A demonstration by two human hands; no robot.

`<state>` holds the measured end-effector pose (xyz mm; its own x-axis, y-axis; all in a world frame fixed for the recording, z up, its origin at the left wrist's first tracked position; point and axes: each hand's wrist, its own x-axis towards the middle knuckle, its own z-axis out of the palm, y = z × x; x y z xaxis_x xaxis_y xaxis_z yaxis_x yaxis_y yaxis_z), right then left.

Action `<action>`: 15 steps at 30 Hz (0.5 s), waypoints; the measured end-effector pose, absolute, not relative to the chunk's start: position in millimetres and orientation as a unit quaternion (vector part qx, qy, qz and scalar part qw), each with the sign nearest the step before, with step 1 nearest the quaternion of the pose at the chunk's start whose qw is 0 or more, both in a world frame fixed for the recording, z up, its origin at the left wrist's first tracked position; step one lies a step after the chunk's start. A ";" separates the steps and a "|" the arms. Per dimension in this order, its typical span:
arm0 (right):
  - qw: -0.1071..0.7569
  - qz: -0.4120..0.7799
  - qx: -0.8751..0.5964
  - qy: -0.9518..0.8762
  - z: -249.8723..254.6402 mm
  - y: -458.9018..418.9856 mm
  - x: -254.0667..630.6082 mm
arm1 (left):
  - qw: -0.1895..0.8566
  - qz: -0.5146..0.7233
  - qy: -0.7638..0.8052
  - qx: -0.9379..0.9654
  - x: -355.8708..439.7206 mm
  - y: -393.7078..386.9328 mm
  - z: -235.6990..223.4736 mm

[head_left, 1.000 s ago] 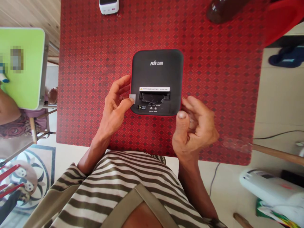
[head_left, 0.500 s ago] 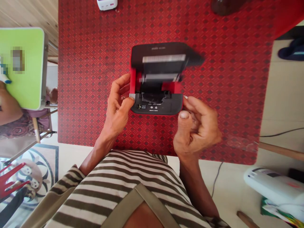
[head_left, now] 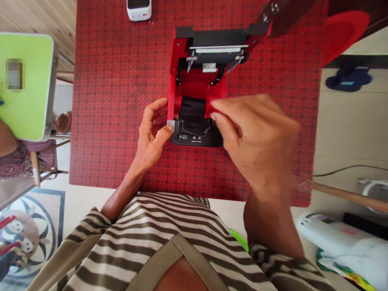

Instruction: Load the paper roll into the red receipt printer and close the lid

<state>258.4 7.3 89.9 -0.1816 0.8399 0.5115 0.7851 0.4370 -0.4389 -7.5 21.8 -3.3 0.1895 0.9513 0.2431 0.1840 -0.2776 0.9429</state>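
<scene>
A small red and black printer stands on the red patterned table with its lid raised, so its red inner bay shows. A dark strip lies at the front of the bay. My left hand grips the printer's left side, its thumb on the grey tab and its fingers along the outer wall. Over the right side of the bay, my right hand has thumb and forefinger drawn together; whether anything is between them is hidden. That hand covers the printer's front right corner.
A white device sits at the table's far edge. To the left is a green-topped table with another person's arm beside it. A white appliance stands on the floor at right, below a dark cable.
The printer's lid has swung up and back, opening the inner bay. My right hand has moved from the front right corner up over the bay. My left hand keeps its hold.
</scene>
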 end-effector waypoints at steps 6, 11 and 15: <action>0.237 0.119 -0.503 -0.823 69.7 71.2 248.5 | 0.436 0.474 0.431 0.632 -4.0 15.2 2.5; 0.186 0.141 -0.487 -0.842 52.5 94.9 249.2 | 0.425 0.457 0.452 0.638 -1.9 12.7 3.6; 0.165 0.135 -0.483 -0.850 38.2 103.0 253.5 | 0.422 0.448 0.461 0.639 -0.7 11.1 5.0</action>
<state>253.5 103.0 38.2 -0.4797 0.8644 0.1505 0.7756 0.4979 -0.3880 -0.7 11.1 5.0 0.1745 0.9674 0.1835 0.2111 -0.2188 0.9526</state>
